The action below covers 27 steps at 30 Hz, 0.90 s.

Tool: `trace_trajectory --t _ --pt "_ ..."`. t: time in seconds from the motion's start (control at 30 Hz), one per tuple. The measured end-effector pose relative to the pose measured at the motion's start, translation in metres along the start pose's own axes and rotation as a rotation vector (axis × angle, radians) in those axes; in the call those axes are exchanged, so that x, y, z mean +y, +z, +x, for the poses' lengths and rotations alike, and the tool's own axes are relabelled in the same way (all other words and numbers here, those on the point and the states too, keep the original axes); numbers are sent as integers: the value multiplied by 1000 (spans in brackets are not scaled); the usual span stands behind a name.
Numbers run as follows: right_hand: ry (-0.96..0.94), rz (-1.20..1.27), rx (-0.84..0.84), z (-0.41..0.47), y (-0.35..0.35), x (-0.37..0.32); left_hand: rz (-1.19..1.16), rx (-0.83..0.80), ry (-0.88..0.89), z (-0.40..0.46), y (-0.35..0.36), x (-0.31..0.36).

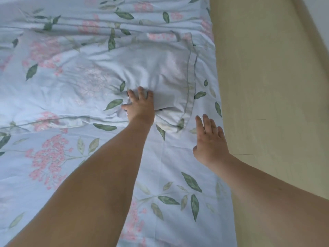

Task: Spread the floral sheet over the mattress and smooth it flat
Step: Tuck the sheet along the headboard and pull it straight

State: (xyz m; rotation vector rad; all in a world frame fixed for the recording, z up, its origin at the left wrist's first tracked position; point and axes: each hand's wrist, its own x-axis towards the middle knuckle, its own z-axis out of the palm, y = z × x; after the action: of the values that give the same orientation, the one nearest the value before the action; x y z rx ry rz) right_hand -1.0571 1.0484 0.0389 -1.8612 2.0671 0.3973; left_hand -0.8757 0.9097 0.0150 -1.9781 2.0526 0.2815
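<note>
Left hand (140,106) fingers (132,96) curl into a bunched fold of the floral sheet (58,157); right hand (210,139) lies flat, fingers straight, pressing the sheet near the bed edge. The folded-back corner flap (160,72) sits just beyond the left fingers, sheet covering the mattress all round. Best: pin with right palm, draw flap out toward the wall (267,86) side, then sweep creases outward.

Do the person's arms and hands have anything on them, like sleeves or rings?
No. Both arms are bare all the way to the picture's edge, no sleeves showing. The left hand and right hand have no gloves, and no rings, watch or bracelet can be seen.
</note>
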Motion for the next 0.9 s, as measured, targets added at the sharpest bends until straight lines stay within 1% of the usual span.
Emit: trace_trajectory --t 0.07,0.2,0.27,0.33,0.43,0.5,0.63,0.7,0.73,0.8,0.83,0.9 --pt "-21 -16 24 -2 -13 -1 -109 58 4 -8 -9 -9" --pt "-93 -44 152 -3 -53 -13 -532 172 -80 -57 -57 -21" --pt "-139 -61 200 -7 -75 -25 -696 208 -140 -94 -83 -41" --pt "-184 -82 227 -17 -97 -39 -801 253 -183 -134 -105 -70" --pt "-273 -121 250 -43 -139 -72 -971 299 -243 -204 -143 -118" --pt "-302 -116 264 -57 -159 -95 -1073 298 -237 -245 -165 -138" --pt "-431 -63 226 -113 -191 -153 -1321 328 -249 -336 -211 -179" --pt "-504 -7 247 -148 -206 -175 -1354 360 -315 -373 -222 -200" --pt "-536 21 273 -166 -214 -184 -1333 347 -368 -389 -228 -212" --pt "-583 70 268 -213 -234 -207 -1195 277 -475 -429 -241 -240" --pt "-611 66 265 -232 -243 -219 -1078 243 -482 -447 -247 -252" --pt "-677 12 253 -264 -263 -243 -851 130 -357 -479 -251 -271"
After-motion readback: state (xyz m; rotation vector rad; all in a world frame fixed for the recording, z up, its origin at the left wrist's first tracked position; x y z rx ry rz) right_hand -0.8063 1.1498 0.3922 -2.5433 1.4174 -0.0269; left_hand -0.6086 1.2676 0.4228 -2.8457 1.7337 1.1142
